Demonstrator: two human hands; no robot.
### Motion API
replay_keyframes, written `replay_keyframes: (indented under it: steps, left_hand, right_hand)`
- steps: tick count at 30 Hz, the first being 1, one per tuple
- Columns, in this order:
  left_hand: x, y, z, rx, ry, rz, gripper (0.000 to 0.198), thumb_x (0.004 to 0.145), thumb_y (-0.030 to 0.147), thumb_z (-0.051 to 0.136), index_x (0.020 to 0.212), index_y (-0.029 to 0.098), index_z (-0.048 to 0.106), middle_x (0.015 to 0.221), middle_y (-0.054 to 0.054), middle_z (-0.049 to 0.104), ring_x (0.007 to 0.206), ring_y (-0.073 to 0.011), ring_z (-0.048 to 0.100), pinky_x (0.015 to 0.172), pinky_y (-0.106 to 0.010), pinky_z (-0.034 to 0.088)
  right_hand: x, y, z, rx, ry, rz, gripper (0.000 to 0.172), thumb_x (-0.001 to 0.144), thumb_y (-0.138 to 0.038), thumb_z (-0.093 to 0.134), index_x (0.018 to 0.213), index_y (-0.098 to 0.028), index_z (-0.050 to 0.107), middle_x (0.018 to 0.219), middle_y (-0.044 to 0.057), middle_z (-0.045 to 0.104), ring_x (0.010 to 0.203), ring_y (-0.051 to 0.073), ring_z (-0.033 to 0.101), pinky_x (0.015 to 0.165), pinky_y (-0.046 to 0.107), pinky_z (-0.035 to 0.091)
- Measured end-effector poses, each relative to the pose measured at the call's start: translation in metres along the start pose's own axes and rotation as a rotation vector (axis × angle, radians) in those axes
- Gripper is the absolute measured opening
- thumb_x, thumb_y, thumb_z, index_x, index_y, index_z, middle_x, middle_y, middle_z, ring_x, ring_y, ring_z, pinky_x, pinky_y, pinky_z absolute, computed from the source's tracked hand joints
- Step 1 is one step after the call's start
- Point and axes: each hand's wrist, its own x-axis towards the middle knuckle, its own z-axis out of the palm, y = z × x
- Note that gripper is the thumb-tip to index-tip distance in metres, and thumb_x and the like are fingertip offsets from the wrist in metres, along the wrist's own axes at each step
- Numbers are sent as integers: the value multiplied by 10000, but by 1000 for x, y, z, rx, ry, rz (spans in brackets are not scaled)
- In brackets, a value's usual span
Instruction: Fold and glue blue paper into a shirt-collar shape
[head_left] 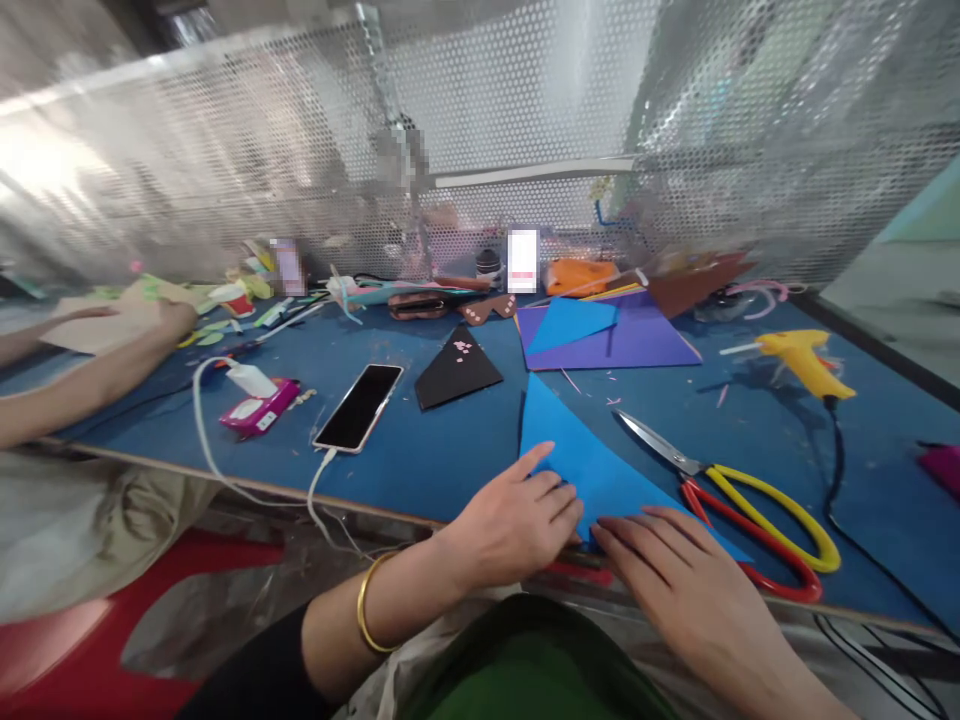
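A blue sheet of craft paper or foam (574,450) lies at the table's front edge, its narrow tip pointing away from me. My left hand (521,525) has its fingers curled over the near left part of the sheet, one finger reaching forward. Close beside it, my right hand (675,560) holds the near edge with its fingers bent over the blue surface; the undersides of both hands are hidden. Large scissors (701,470) with one red and one yellow handle rest just right of the sheet, blades slightly apart.
A black cut piece (459,370), a charging phone (361,408) and a magenta plug block (259,408) lie to the left. Purple sheets (637,335) are behind. A yellow glue gun (806,362) trails its cord at right. Another person's arm (105,375) reaches in from far left.
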Motion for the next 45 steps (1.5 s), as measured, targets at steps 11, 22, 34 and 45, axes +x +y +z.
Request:
replay_keyframes:
  steps: [11, 22, 34, 45]
  left_hand:
    - [10, -3, 0, 65, 21, 83, 276, 1010, 238, 459, 980, 108, 701, 919, -67, 739, 877, -175, 663, 1203, -468, 307]
    - [20, 0, 10, 33, 197, -159, 275, 992, 122, 428, 869, 177, 668, 807, 26, 723, 980, -125, 640, 1267, -434, 146]
    - [25, -5, 9, -101, 405, -357, 226, 979, 135, 483, 870, 203, 669, 769, 49, 720, 954, -127, 685, 1248, -448, 177]
    - [25, -3, -12, 17, 453, -358, 255, 984, 132, 471, 851, 172, 685, 758, 39, 725, 941, -134, 698, 1247, -429, 153]
  right_hand:
    - [10, 11, 8, 13, 100, 35, 373, 962, -128, 363, 985, -154, 735, 936, 109, 766, 824, 242, 669, 831, 432, 437]
    - [22, 17, 1, 8, 241, 95, 224, 930, -97, 576, 1116, -134, 695, 1015, 103, 764, 858, 203, 691, 882, 387, 447]
    - [44, 8, -2, 57, 379, 187, 183, 919, -21, 537, 956, -82, 706, 875, 109, 757, 810, 184, 692, 916, 404, 446]
    - [67, 6, -10, 58, 409, 153, 257, 944, -64, 466, 958, -129, 714, 874, 68, 771, 803, 170, 698, 993, 392, 398]
